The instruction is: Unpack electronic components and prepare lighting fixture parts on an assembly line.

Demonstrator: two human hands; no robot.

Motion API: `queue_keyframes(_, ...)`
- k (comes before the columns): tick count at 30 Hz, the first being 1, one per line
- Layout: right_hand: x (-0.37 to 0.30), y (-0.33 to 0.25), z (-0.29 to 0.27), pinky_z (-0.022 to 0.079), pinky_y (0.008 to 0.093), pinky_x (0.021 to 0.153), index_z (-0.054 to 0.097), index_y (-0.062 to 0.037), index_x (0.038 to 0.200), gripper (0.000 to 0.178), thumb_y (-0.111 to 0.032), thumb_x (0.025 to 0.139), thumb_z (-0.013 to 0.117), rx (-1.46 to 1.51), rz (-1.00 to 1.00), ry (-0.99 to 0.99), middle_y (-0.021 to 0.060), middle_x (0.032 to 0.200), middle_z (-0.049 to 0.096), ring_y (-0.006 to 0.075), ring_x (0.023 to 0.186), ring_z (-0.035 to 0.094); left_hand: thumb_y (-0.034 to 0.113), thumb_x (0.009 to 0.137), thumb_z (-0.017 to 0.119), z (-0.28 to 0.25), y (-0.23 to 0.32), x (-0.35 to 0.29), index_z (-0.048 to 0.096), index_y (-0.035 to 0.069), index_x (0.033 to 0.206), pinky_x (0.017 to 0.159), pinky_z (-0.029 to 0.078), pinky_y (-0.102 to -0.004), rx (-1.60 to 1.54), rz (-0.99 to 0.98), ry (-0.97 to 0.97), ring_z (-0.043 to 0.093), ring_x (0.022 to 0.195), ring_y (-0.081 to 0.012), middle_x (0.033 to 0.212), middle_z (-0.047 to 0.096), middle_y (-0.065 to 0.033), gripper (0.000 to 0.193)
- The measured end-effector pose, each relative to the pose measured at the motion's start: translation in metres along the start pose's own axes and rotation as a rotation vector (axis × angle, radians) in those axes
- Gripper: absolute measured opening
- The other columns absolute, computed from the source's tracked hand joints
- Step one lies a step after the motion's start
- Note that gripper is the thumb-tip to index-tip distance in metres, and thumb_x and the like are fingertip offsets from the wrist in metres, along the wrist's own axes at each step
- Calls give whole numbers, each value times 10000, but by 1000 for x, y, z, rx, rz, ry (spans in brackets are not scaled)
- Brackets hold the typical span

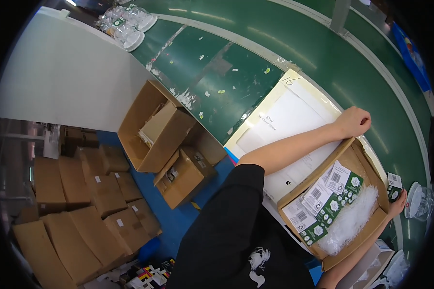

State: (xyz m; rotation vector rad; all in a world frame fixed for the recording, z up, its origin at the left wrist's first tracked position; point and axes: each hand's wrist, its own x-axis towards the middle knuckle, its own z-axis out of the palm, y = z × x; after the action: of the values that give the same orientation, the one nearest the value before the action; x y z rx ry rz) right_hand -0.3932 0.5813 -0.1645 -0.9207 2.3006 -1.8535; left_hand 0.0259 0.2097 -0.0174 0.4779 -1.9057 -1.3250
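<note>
A shallow cardboard tray (318,174) rests tilted in front of me at the right. It holds several green-and-white printed cards (331,205) with barcodes, and beside them a bundle of clear plastic ties or bags (348,222). My left hand (354,122) is just beyond the tray's far corner, fingers curled closed; anything inside them is hidden. Reaching past the tray's right side, my right hand (398,204) pinches one green-and-white card (394,187). Close to that hand is a clear-wrapped round white item (421,201) on the conveyor.
White sheets in a yellowish folder (294,113) lie under my left forearm. The green conveyor (294,33) curves along the far side. Open cardboard boxes (152,127) stand at the left, with stacked cartons (101,192) behind. Wrapped round items (128,26) sit far left.
</note>
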Motion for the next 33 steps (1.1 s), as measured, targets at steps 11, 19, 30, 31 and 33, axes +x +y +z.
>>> queue_keyframes(11,-77,-177,124,461,261,803,631,5,1018,224,-185,913,579,200,146,279,51,910,650,121,854,591,113,881,561,-10,-16,-7,686,40,867,525,397,-238,26,-37,-77,484,584,-57,630,578,0,145)
queue_keyframes(19,-73,-205,122,441,200,696,616,-10,948,129,-128,919,570,393,140,289,31,814,626,86,745,562,77,899,528,-1,-2,8,637,-8,861,484,295,-210,-33,-176,-179,384,556,-21,602,476,51,142)
queue_keyframes(30,-73,-210,126,477,214,707,584,6,911,103,-83,925,534,476,147,230,37,805,613,88,747,579,90,920,514,-2,-6,5,647,12,892,476,265,-195,-1,-188,-208,369,533,-11,595,458,70,156)
queue_keyframes(31,-74,-210,125,477,214,707,584,6,911,103,-83,925,534,479,149,236,37,805,613,88,747,579,89,919,515,-1,-5,6,648,13,891,475,264,-195,9,-183,-199,370,531,-10,593,456,69,156)
queue_keyframes(33,-74,-209,125,476,213,704,584,5,914,102,-83,925,533,474,142,234,37,805,614,85,743,578,89,920,515,-2,-5,7,648,12,892,475,265,-194,8,-184,-206,371,531,-10,592,455,69,156)
